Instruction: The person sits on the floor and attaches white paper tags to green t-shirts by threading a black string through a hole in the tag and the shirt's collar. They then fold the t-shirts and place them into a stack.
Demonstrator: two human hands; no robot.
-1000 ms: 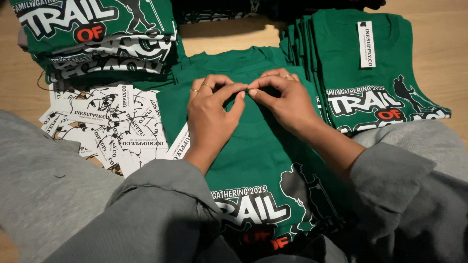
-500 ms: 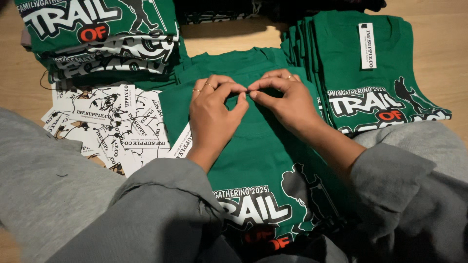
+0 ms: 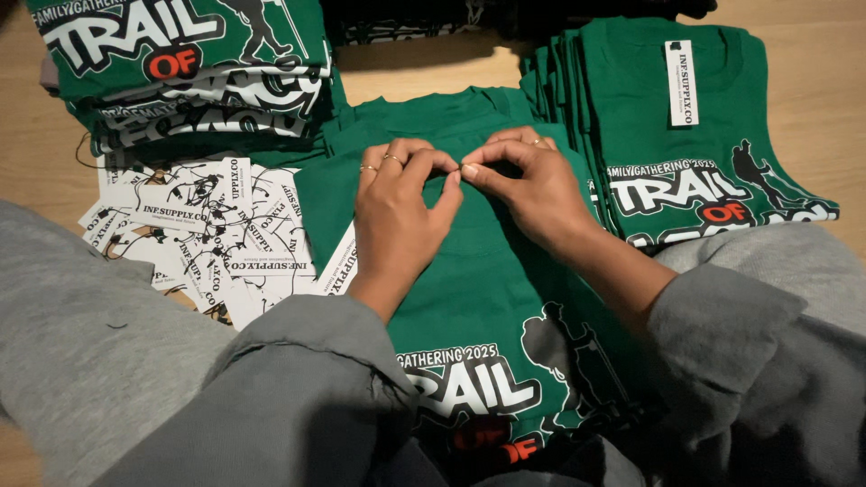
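Between my two hands, right at the neckline of the green shirt spread flat in front of me, sits the whole of the work. My left hand and my right hand meet fingertip to fingertip just above the collar, each pinched almost fully closed, thumb against forefinger. Something very small is caught in that pinch; it is too small for me to say whether it is a pin, a loop of string or a bit of fabric. Two thin rings show on my left fingers.

The shirt lies face up on the wooden table, its printed front towards me and partly under my grey sleeves. Just to its left a loose heap of white hang tags with dark strings lies touching the shirt's edge. A folded stack of green shirts lies behind the tags, and a second stack, its top shirt carrying a white tag near the collar, lies to the right.

As I judge it, doing this well means keeping both wrists resting on the cloth so the pinch stays steady, working only the top layer of the collar so the layers beneath are not caught, and keeping the fabric flat and uncreased. I would also keep my left forearm off the tag heap, since its strings look easy to tangle.
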